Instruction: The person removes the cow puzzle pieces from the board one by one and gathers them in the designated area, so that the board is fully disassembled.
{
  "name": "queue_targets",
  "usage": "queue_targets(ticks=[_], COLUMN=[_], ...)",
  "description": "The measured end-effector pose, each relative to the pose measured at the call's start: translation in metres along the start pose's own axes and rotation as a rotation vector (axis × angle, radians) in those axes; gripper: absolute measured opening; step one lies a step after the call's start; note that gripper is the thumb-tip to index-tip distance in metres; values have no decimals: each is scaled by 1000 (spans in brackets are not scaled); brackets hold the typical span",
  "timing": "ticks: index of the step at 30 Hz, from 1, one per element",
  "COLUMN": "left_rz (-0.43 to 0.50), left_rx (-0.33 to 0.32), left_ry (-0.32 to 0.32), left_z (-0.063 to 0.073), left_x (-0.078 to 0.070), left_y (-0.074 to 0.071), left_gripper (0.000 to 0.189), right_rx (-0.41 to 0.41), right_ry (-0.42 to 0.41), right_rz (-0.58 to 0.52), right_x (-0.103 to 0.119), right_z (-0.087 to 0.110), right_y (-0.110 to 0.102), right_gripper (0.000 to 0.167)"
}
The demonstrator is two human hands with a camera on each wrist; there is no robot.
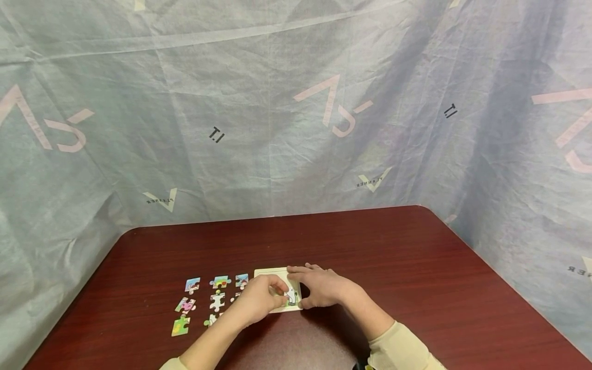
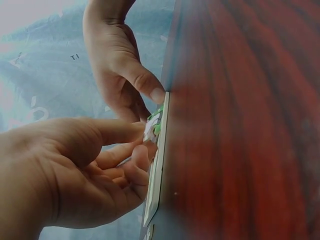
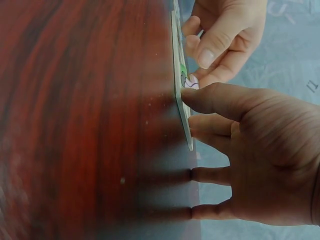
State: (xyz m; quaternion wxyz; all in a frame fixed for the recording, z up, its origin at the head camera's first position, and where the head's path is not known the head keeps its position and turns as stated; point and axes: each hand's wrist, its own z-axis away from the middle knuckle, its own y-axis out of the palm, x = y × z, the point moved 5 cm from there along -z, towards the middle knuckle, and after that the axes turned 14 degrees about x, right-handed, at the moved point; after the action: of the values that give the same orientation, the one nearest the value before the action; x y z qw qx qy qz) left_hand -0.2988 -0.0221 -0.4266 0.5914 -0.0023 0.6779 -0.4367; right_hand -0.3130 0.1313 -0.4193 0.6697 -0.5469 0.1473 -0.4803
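Observation:
A pale, flat puzzle tray lies on the table between the hands. Over it, the left hand pinches a puzzle piece with white and green on it, thumb and finger near the tray surface. Its fingers partly hide the piece, and how far it sits in the tray I cannot tell. The right hand holds the tray's right end, thumb at the near corner and forefinger at the far edge. Its other fingers reach past the tray to the tabletop.
Left of the tray, several loose puzzle pieces lie in rough columns on the dark red table, some behind the left forearm. A grey printed cloth hangs behind the table and along its sides.

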Motion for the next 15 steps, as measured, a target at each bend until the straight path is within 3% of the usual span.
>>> queue_targets(ticks=[4, 15], left_rz=[-7, -29], left_rx=[-24, -53], left_ry=[36, 58], left_z=[0, -1], left_x=[-1, -4], left_y=[-1, 1], left_gripper=[12, 15], right_rx=[-3, -3], right_ry=[-1, 5], right_rz=[0, 4], right_x=[0, 0], right_z=[0, 0], right_y=[0, -1], right_gripper=[67, 69])
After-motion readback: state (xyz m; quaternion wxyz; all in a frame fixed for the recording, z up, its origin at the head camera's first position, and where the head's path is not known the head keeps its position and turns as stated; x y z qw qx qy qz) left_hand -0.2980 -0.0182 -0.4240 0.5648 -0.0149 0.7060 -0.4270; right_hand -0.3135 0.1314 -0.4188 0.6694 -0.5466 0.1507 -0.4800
